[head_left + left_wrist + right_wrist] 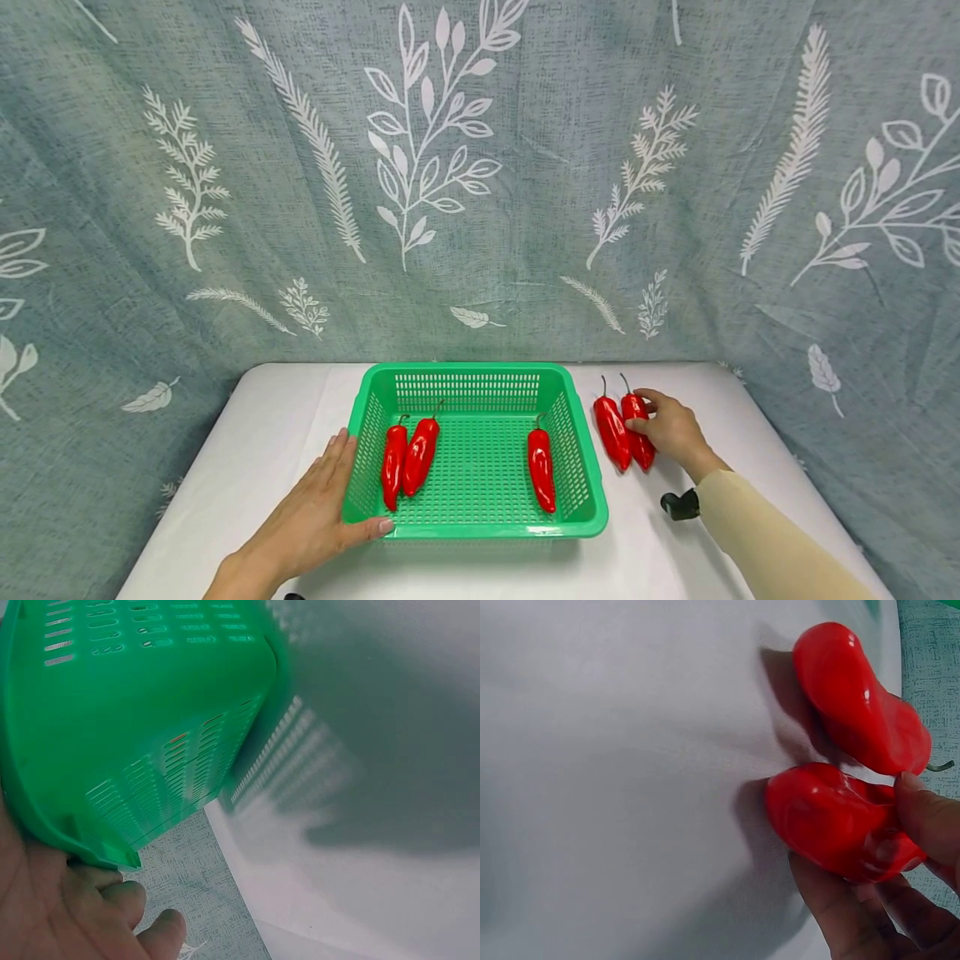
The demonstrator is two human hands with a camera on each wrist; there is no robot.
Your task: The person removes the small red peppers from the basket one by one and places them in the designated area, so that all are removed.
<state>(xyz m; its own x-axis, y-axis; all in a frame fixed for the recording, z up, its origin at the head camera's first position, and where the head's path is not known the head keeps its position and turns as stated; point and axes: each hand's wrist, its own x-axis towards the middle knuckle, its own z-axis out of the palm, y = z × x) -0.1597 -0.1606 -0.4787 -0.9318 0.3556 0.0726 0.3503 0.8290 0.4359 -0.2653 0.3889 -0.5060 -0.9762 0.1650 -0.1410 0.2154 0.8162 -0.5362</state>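
On a white-covered table before grey-green leaf-printed fabric, the straight-fingered left hand touches one green plastic basket holding three long glossy red peppers, the right hand pinching one pepper of two outside.

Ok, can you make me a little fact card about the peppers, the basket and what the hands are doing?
Basket: green, holes in its walls, on a white table
Inside, left: two red peppers
Inside, right: one red pepper
Outside: two more peppers, side by side, right of the basket; the nearer pepper lies untouched
Left hand: touches the basket's rim
Right hand: holds the farther pepper
Total peppers: five
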